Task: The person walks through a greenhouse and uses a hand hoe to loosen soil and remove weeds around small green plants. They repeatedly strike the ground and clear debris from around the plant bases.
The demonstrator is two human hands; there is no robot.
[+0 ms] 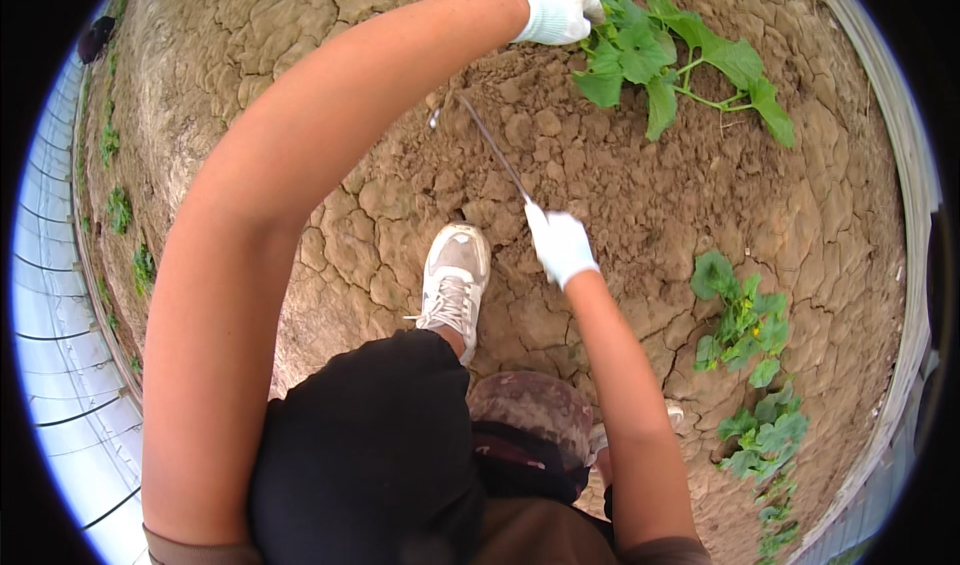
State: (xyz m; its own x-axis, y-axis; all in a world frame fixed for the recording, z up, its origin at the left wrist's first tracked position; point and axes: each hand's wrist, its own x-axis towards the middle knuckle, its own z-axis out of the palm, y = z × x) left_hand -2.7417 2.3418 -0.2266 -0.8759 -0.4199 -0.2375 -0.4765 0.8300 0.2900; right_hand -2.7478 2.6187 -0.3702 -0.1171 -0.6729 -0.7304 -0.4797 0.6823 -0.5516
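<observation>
My left hand (553, 6), in a white knit glove, is at the top, its fingers curled at the edge of a leafy green vine plant (641, 47); whether it grips a leaf or stem cannot be told. My right hand (561, 242), also gloved in white, is closed around the handle of a thin metal hand tool (495, 145). The tool's shaft slants up and left to the soil, where its far end is hard to make out. Loose, broken clods (592, 160) lie below the plant and right of the shaft.
Cracked dry soil (352, 227) surrounds my shoe (456, 272). More vine plants stand at the lower right (742, 325) and far left (118, 208). A camouflage-patterned round thing (532, 407) is beneath me. Pale sheeting (60, 302) curves along the left; a dark shape is at the upper left.
</observation>
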